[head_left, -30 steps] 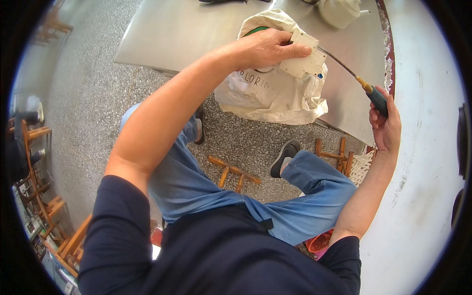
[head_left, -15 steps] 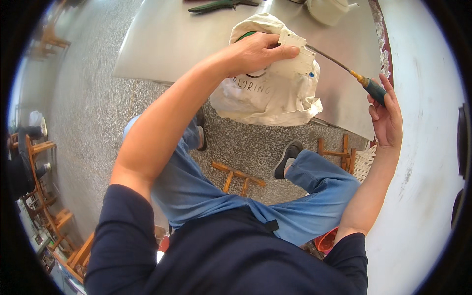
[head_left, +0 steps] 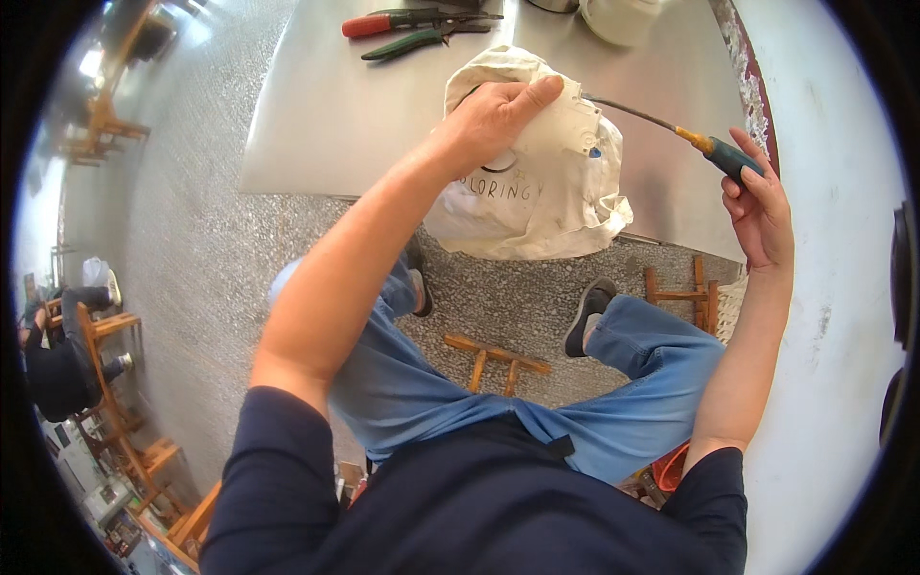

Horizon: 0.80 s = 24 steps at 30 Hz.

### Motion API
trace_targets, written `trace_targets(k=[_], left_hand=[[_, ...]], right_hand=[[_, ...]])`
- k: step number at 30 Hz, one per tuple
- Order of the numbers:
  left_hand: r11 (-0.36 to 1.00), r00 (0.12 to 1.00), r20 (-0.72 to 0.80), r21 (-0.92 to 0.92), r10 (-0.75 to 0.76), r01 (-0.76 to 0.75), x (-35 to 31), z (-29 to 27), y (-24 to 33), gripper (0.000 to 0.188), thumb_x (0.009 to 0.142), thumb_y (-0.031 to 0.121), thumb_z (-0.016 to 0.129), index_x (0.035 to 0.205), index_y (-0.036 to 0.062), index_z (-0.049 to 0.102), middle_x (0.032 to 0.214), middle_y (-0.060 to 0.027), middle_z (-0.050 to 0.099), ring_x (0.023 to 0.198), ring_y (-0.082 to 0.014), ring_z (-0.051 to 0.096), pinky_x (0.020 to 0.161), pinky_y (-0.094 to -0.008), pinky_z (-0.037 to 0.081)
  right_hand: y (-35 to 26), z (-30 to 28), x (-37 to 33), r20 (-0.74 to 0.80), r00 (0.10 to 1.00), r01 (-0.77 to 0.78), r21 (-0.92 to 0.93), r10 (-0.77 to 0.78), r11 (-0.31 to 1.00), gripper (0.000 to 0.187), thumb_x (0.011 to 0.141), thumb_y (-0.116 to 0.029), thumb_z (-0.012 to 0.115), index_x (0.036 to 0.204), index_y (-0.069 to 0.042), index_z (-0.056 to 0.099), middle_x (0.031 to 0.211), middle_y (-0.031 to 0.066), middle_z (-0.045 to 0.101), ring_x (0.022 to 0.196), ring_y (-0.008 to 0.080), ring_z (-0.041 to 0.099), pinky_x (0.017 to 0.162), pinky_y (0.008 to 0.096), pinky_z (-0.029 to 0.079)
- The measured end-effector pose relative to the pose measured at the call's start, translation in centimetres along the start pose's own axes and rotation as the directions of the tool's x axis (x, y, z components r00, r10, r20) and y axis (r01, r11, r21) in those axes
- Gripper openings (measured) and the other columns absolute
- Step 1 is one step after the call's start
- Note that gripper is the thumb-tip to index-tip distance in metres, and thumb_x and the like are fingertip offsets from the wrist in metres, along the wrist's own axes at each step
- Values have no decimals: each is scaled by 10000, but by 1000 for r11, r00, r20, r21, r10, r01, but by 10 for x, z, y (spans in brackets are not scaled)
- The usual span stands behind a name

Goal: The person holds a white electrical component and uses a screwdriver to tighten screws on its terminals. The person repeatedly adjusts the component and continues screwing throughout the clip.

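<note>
Over the near edge of the metal table lies a cream cloth bag [head_left: 517,225] with dark lettering, part of it hanging down. My left hand [head_left: 491,120] is closed on a pale, flat plastic-looking piece [head_left: 575,123] on top of the bag, thumb along its upper side. The fingers beneath are hidden. In my right hand [head_left: 763,218] is the dark green handle of a screwdriver [head_left: 732,160] with a yellow collar. Its long thin shaft points left, and the tip meets the right edge of the pale piece; the exact contact is too small to tell.
On the metal table [head_left: 331,115] lie a red-handled tool [head_left: 369,25] and green-handled pliers [head_left: 412,44]. A cream pot [head_left: 621,21] stands at the far side. Below are a wooden stool [head_left: 495,353] and a wooden frame [head_left: 682,295]. A person [head_left: 62,369] sits far left.
The view has shifted, bringing the red-handled tool into sight. The pale piece is tilted differently under my left thumb. The screwdriver lies flatter, still in my right hand.
</note>
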<state>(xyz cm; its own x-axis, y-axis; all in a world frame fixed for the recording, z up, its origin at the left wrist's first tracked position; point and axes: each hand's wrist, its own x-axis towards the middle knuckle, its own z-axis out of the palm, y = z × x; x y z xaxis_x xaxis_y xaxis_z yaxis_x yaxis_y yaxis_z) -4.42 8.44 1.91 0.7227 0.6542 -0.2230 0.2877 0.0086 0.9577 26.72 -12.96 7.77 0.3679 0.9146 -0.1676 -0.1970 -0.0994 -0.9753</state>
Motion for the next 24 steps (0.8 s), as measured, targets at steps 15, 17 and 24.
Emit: trace_targets(k=[15,17,24], left_hand=[[998,989,-143,-63,-24,16,-1,8,6,857,1039,717,338,1055,-44,733,980,-105,712,995,-188,615,954,-317,468],[997,990,-137,-80,-28,17,-1,8,7,858,1039,717,335,1062,-43,733,983,-101,713,985,-181,618,946,-311,471],[1000,992,-123,-20,-9,6,0,7,6,846,1040,714,334,1152,-26,728,1041,-118,733,1027,-206,644,963,-320,474]], right_hand=[[-4,9,-3,-68,995,-73,-79,67,994,552,990,-192,651,1471,21,485,1008,49,623,755,60,565,580,150,439],[-3,6,-1,-84,989,-133,-86,125,987,557,989,-194,650,1473,22,482,1011,46,623,744,57,559,570,149,431],[-2,22,-4,-130,991,-25,-24,22,999,512,1010,-255,663,1422,21,534,995,25,621,716,49,541,518,152,385]])
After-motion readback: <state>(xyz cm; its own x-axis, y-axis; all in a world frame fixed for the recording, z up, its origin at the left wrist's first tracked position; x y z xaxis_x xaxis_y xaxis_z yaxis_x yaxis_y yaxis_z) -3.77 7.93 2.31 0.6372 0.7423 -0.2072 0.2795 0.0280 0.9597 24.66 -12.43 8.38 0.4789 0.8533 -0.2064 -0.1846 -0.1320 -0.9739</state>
